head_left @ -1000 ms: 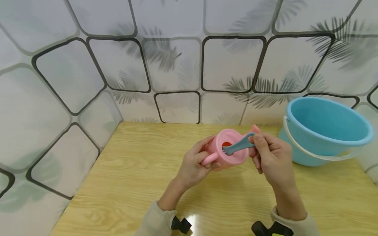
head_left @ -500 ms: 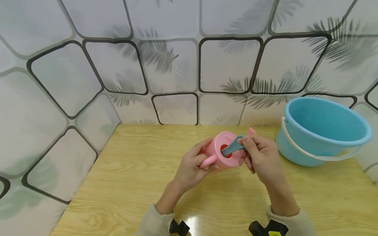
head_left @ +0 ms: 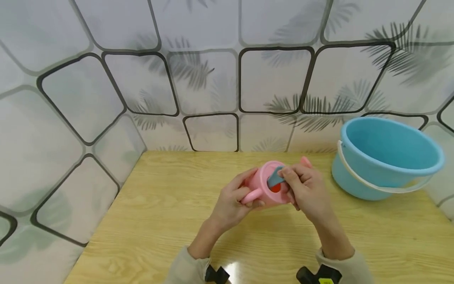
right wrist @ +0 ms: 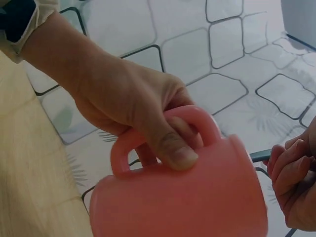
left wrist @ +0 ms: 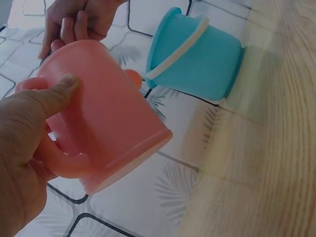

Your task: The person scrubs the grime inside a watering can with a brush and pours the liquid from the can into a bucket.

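Note:
In the head view my left hand [head_left: 231, 202] holds a pink plastic toy watering can [left wrist: 111, 111], its thumb across the side and fingers through the handle [right wrist: 121, 153]. The can is tilted with its round opening facing me. Something red [head_left: 275, 188] shows inside. My right hand [head_left: 312, 191] pinches a small blue-grey fork [head_left: 274, 179] by its handle. Its lower end is inside the opening, so the tines are hidden. A pink spout end [head_left: 306, 161] sticks out behind the right hand.
On the right of the wood-grain table [head_left: 159, 221] stands a light blue bucket [head_left: 354, 177] with a white handle [head_left: 386, 189] hanging at its front. Patterned wall covering [head_left: 213, 83] rises behind the table and along its left side.
My right hand has moved left with the fork, whose tines were visible at the opening earlier and are now down inside the watering can. My left hand has stayed almost in place.

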A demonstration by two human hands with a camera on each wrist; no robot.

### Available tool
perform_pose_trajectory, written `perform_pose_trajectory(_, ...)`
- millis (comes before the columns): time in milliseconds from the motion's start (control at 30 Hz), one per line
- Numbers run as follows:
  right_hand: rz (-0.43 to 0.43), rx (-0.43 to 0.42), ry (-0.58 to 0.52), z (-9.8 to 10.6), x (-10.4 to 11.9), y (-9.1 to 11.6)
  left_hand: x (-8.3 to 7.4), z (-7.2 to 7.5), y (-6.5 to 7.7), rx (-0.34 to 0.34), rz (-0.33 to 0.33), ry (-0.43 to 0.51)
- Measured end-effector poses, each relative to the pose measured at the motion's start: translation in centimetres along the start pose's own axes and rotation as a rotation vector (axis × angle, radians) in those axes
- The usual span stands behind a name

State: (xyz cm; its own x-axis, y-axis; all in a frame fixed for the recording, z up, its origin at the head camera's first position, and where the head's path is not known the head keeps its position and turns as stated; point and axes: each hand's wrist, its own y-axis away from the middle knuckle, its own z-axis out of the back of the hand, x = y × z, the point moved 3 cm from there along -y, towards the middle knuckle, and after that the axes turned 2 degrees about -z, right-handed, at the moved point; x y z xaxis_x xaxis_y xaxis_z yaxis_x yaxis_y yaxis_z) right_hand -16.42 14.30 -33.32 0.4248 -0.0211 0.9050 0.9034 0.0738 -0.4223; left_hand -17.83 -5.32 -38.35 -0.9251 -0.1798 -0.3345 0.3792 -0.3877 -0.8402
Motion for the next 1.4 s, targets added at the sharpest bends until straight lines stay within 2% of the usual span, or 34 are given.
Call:
perform_pose_trajectory(167,0.031,-0.051,-0.180,1.2,0.1,-0.2,-0.1,-0.1,-0.1,0.003,-0.011,-0.001)
perform_pose_trajectory(267,-0.007,-0.018,-0.151,0.8,-0.3,-0.1,-0.2,0.0,0.0,0.021,0.001,-0.011)
perform_pose_trajectory(400,-0.038,0.012,-0.082,-0.1,-0.3,-0.1,-0.2,0.2,0.0,0.004,0.024,-0.016)
perform_pose_trajectory(600,0.030,-0.040,-0.202,1.4,0.3,-0.2,-0.3,0.3,0.1,0.002,0.018,-0.016)
perform_pose_trajectory(667,0.030,-0.012,-0.168,1.1,0.1,-0.1,-0.3,0.3,0.1,0.016,0.016,-0.019)
perform_pose_trajectory(733,0.045,0.039,-0.072,0.6,-0.1,0.0,-0.3,0.2,0.1,0.024,0.019,-0.012)
perform_pose_trajectory(833,0.116,0.098,0.104,-0.2,-0.1,0.2,-0.3,0.2,0.1,0.023,0.019,-0.009)
perform_pose_trajectory(933,0.185,0.115,0.213,-0.7,0.2,0.4,-0.2,0.3,0.1,0.009,0.025,-0.030)
perform_pose_trajectory(1067,0.181,0.183,0.212,-1.2,0.4,0.5,0.0,0.5,0.3,-0.002,0.021,-0.065)
perform_pose_trajectory(1167,0.126,0.213,0.175,-1.3,0.4,0.6,0.0,0.5,0.3,0.006,-0.004,-0.101)
perform_pose_trajectory(1300,0.070,0.198,0.184,-1.3,0.5,0.7,0.0,0.4,0.1,0.018,-0.029,-0.144)
perform_pose_trajectory(1400,0.089,0.179,0.265,-1.5,0.5,0.8,-0.1,0.5,0.1,0.015,-0.020,-0.166)
